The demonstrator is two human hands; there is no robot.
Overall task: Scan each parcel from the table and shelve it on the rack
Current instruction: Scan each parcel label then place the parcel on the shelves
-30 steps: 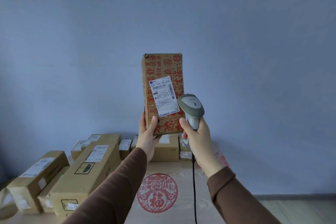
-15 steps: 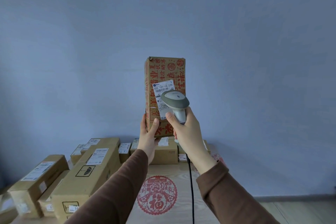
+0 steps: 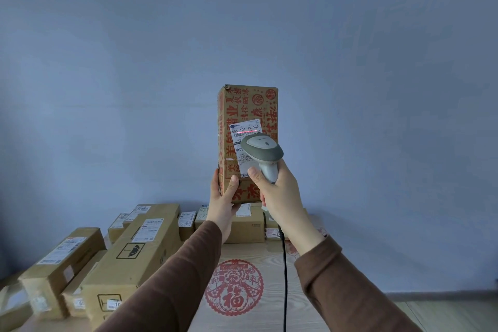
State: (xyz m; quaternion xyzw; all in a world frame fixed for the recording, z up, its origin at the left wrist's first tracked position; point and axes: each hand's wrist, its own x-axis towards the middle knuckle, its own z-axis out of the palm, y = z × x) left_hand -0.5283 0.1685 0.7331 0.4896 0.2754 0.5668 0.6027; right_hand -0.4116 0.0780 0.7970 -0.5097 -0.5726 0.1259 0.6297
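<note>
I hold a tall brown parcel (image 3: 250,108) with red printed characters upright in front of the blue wall. My left hand (image 3: 222,201) grips its lower left corner. My right hand (image 3: 280,194) grips a grey corded barcode scanner (image 3: 262,152), held just in front of the parcel's white shipping label (image 3: 244,129) and covering the label's lower part. A red scan line glows across the label's top. The rack is out of view.
Several brown parcels lie on the wooden table (image 3: 269,312): long boxes (image 3: 132,256) at the left and smaller ones (image 3: 248,224) along the back. A red paper-cut decoration (image 3: 234,288) sits mid-table. The scanner cable (image 3: 284,277) hangs down. Floor shows at right.
The scanner has moved left and up, from beside the parcel to in front of its label. A red scan line now shows on the label. The parcel sits slightly lower in view.
</note>
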